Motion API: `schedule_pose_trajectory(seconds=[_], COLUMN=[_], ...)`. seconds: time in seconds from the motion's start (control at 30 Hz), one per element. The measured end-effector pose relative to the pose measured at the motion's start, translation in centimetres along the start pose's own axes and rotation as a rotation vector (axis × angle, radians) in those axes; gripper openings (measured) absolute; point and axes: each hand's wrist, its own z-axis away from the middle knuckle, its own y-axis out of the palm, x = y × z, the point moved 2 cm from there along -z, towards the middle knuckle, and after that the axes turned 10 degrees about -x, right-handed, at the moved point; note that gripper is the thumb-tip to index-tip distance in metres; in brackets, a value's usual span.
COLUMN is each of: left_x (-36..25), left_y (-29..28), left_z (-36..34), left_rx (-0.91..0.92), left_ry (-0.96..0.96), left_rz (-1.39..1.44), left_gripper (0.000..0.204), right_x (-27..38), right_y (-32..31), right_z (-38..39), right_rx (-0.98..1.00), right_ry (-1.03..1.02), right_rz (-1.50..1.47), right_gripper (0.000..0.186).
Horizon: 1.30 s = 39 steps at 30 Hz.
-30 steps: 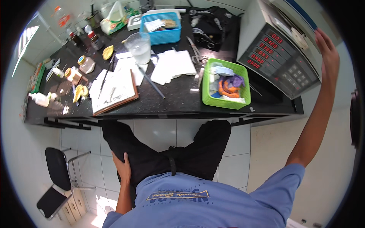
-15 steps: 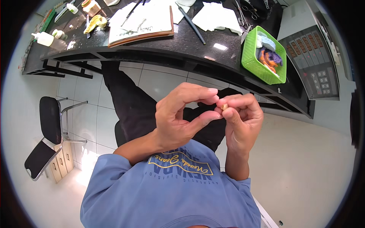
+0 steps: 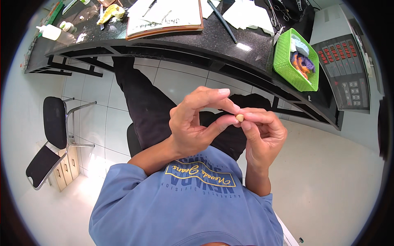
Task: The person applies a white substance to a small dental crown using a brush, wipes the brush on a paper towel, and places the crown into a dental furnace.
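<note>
A small, rounded, cream-coloured piece (image 3: 239, 117) sits at the fingertips of both hands, in front of my chest. My left hand (image 3: 201, 119) curves in a loose ring, its thumb tip against the left side of the piece and a fingertip just above it; the index finger stands raised. From the other side, my right hand (image 3: 264, 133) pinches at the piece with index finger and thumb, the remaining fingers curled behind. The fingertips partly cover the piece, and its exact kind is too small to tell.
A black worktop (image 3: 180, 43) ahead holds a paper-covered board (image 3: 164, 18), a dark pen-like stick (image 3: 221, 20), white sheets (image 3: 248, 16), scissors-like tools (image 3: 283, 10) and a squeeze bottle (image 3: 50, 32). Right of these are a green basket (image 3: 287, 53) with cloths and a grey display device (image 3: 344, 61). A chair (image 3: 55, 123) stands left.
The cream-coloured piece has turned and shows more of its surface between the fingertips. Both hands have shifted slightly to the right in the picture, and the view has moved a little.
</note>
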Motion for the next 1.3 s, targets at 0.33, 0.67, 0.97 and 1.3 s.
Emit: schedule_pose_trajectory(seconds=[0.33, 0.67, 0.97, 1.3], left_x=[-0.6, -0.5, -0.1, 2.6], left_y=[-0.6, -1.3, -1.7, -5.1], left_z=[-0.4, -0.2, 0.4, 2.0], left_rx=[0.016, 0.130, 0.051, -0.090], left_ry=[0.007, 0.101, -0.026, -0.380], left_rz=[0.029, -0.078, 0.004, 0.011], left_gripper=[0.056, 0.062, 0.053, 0.052], right_x=[0.4, -0.4, -1.5, -6.9], right_y=[0.8, 1.1, 1.0, 3.1], right_z=[0.6, 0.5, 0.4, -0.5], right_rx=[-0.011, 0.006, 0.006, -0.061], right_ry=[-0.055, -0.048, 0.030, 0.248], right_rz=[0.033, 0.025, -0.059, -0.009], right_gripper=[0.020, 0.024, 0.026, 0.023])
